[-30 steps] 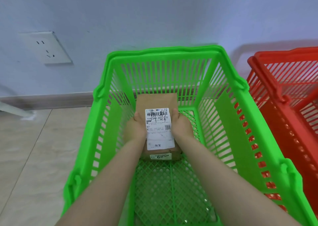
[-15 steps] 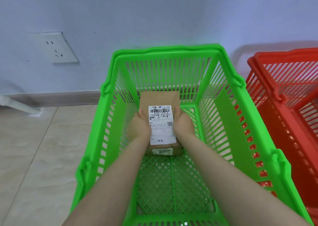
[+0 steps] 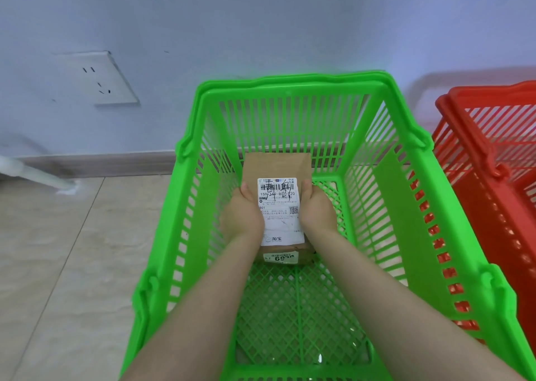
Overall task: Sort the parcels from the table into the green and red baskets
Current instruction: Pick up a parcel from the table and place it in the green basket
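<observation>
Parcel of brown cardboard, rectangular (image 3: 277, 166), is gripped at its sides between the left hand (image 3: 242, 216) and the right hand (image 3: 317, 211), thumbs laid on its top. It is held low inside the green slatted plastic basket (image 3: 290, 86), near the far wall. A red slatted plastic basket (image 3: 493, 137) is set just beside the green one's right side. A white printed label (image 3: 280, 209) is stuck on the parcel's top.

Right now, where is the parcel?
Head view, centre: the parcel is inside the green basket near its far wall, held between left hand and right hand.
</observation>
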